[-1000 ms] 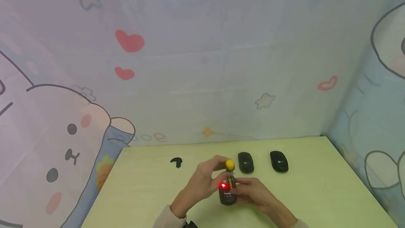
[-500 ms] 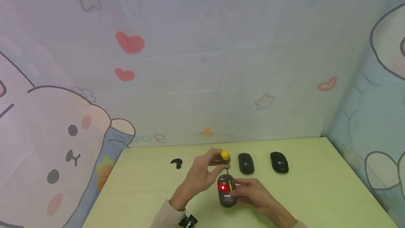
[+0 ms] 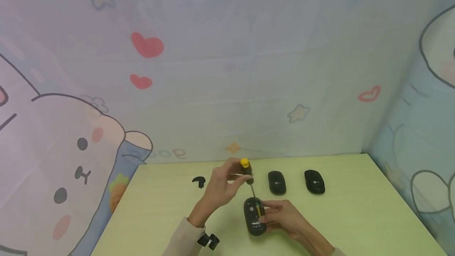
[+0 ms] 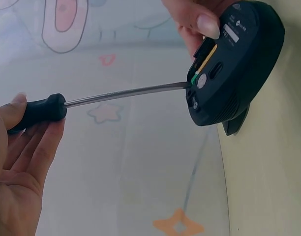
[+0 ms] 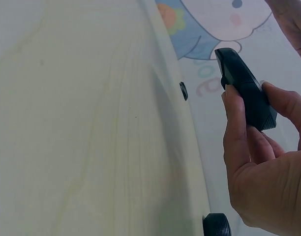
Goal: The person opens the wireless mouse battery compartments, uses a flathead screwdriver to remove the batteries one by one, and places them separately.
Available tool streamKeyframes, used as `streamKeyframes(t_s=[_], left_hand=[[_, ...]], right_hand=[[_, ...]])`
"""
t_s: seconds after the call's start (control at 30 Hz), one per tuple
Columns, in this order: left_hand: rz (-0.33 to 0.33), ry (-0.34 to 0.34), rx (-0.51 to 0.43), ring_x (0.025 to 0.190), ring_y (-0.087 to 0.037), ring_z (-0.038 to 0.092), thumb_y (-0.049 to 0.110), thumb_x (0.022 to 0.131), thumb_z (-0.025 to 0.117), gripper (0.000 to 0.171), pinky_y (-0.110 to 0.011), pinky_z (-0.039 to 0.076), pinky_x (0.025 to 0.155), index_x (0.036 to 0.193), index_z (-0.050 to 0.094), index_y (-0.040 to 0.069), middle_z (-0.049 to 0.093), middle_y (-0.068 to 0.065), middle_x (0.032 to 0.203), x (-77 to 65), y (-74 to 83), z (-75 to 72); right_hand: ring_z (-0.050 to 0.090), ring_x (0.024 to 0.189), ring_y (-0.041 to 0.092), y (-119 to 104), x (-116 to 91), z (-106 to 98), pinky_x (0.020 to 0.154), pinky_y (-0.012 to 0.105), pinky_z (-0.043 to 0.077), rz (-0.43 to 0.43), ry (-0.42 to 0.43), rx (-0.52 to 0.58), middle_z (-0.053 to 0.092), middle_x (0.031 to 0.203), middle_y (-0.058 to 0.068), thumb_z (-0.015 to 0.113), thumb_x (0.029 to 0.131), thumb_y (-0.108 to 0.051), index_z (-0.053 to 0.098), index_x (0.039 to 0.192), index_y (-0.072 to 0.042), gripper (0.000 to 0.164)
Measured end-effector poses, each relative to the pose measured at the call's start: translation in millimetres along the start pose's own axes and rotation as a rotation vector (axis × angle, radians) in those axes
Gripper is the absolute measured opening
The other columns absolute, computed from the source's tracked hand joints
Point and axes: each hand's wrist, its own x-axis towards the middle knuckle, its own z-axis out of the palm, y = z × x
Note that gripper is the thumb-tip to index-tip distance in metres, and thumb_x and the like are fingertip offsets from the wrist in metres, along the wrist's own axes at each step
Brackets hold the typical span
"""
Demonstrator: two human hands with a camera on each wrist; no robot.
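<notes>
At the back of the counter [image 3: 348, 216], a piece [image 3: 200, 181] lies left and two mice [image 3: 277, 183] side by side to its right, while before them the held mouse [image 3: 252, 224], with a battery [image 3: 258, 209] in it, is between the left hand [image 3: 221, 187], which has the screwdriver [image 4: 126, 94], and the right hand [image 3: 282, 215].

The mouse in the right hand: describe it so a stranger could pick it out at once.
Find the pale table before the patterned backdrop. Over it, the right hand holds the mouse. Unlike the two mice lying beyond it, this one shows its underside and a yellow-and-green battery.
</notes>
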Motion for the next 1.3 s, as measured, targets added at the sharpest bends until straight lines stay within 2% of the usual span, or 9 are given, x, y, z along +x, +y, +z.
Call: streamKeyframes(t_s=[0.27,0.43,0.63,0.77,1.0,1.3], left_hand=[[-0.108,0.053,-0.038,0.099,-0.027,0.08,0.013,0.097,0.075,0.033,-0.027,0.067,0.081,0.128,0.063,0.01,0.081,-0.013,0.108,2.8,-10.3,-5.6],[-0.179,0.033,-0.088,0.098,-0.027,0.08,0.016,0.098,0.075,0.036,-0.027,0.067,0.085,0.132,0.064,0.008,0.08,-0.015,0.11,6.6,-17.9,-5.4],[-0.265,0.017,-0.1,0.094,-0.025,0.081,0.019,0.099,0.074,0.035,-0.028,0.066,0.088,0.132,0.065,0.011,0.081,-0.013,0.11,10.8,-24.4,-4.6],[-0.331,0.014,-0.128,0.094,-0.025,0.081,0.02,0.1,0.073,0.034,-0.036,0.066,0.093,0.132,0.066,0.011,0.081,-0.013,0.11,12.6,-29.0,-5.5],[-0.455,0.01,-0.196,0.09,-0.023,0.082,0.022,0.101,0.073,0.043,-0.05,0.062,0.1,0.142,0.063,0.014,0.08,-0.016,0.111,16.2,-41.0,-5.7],[-0.501,0.004,-0.332,0.088,-0.019,0.081,0.025,0.101,0.072,0.043,-0.04,0.067,0.092,0.141,0.063,0.01,0.077,-0.023,0.111,15.2,-61.6,-5.5]], right_hand=[[0.081,0.096,0.024,2,-2,1,0.078,0.034,0.068,-0.004,-0.022,-0.003,0.077,0.12,0.023,0.08,0.087,-0.002,0.048,0.15,0.011,0.072],[0.08,0.098,0.024,2,-2,1,0.079,0.035,0.068,0.01,-0.021,0.0,0.077,0.121,0.023,0.08,0.087,-0.002,0.049,0.15,0.009,0.071],[0.08,0.099,0.024,4,-3,1,0.08,0.036,0.068,0.022,-0.025,0.011,0.077,0.121,0.021,0.08,0.087,-0.001,0.051,0.15,0.007,0.07],[0.08,0.101,0.026,4,-5,1,0.082,0.038,0.068,0.022,-0.029,0.019,0.077,0.122,0.023,0.08,0.087,0.0,0.051,0.149,0.008,0.069],[0.08,0.104,0.029,5,-5,0,0.085,0.041,0.068,0.016,-0.046,0.019,0.076,0.124,0.024,0.081,0.086,0.0,0.051,0.149,0.008,0.071],[0.079,0.107,0.03,4,-6,2,0.087,0.044,0.068,0.003,-0.089,0.032,0.075,0.126,0.024,0.081,0.085,-0.001,0.053,0.148,0.007,0.069]])
